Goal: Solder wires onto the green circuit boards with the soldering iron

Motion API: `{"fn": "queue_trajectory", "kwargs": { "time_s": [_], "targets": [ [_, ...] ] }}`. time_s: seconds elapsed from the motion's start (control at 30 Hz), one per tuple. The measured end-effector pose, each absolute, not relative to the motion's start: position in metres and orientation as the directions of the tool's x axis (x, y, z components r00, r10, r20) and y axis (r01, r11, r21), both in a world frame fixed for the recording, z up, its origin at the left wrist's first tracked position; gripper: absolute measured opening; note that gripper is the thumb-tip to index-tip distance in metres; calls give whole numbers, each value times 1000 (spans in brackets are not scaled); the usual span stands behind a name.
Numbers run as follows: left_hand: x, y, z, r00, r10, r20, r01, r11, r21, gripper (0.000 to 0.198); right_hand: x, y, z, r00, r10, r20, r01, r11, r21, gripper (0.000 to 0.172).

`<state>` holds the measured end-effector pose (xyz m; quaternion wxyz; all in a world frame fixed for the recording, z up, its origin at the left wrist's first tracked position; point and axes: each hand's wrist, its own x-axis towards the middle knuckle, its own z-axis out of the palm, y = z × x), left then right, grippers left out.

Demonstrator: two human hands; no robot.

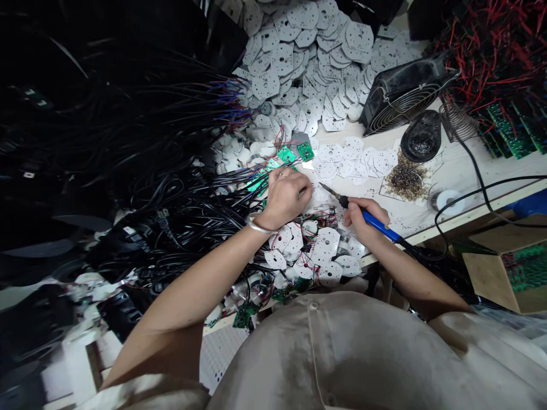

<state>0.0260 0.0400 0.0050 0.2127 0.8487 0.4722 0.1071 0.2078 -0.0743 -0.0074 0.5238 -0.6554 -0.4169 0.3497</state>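
Observation:
My right hand (363, 219) is wrapped round a soldering iron (378, 226) with a blue handle; its tip points up and left, just right of my left hand. My left hand (288, 196) is closed, its fingers curled over the green circuit boards (267, 175) and dark wires; what the fingertips hold, if anything, is hidden. Just beyond it sits another small green board (305, 150). White round boards (352, 149) lie in a row ahead of the iron. Below my hands is a heap of white discs (325, 245) with red wires.
A large pile of white boards (299, 57) fills the back. At right stand a fan (404, 94), a dark dish (421, 136), a solder spool (447, 202) and red-wired boards (513, 131). Bundled black cables (171, 188) cover the left. A cardboard box (487, 279) sits below the table edge.

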Motion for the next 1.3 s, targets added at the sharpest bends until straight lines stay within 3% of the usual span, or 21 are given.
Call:
{"fn": "queue_trajectory", "kwargs": {
  "time_s": [0.8,1.3],
  "targets": [
    [30,41,-2,526,850,23,777,-492,393,19,208,-69,-20,317,948,9,252,-75,-965,24],
    [31,41,-2,521,853,-8,781,-473,409,20,208,-69,-18,324,946,-25,240,-108,-965,26]
  ]
}}
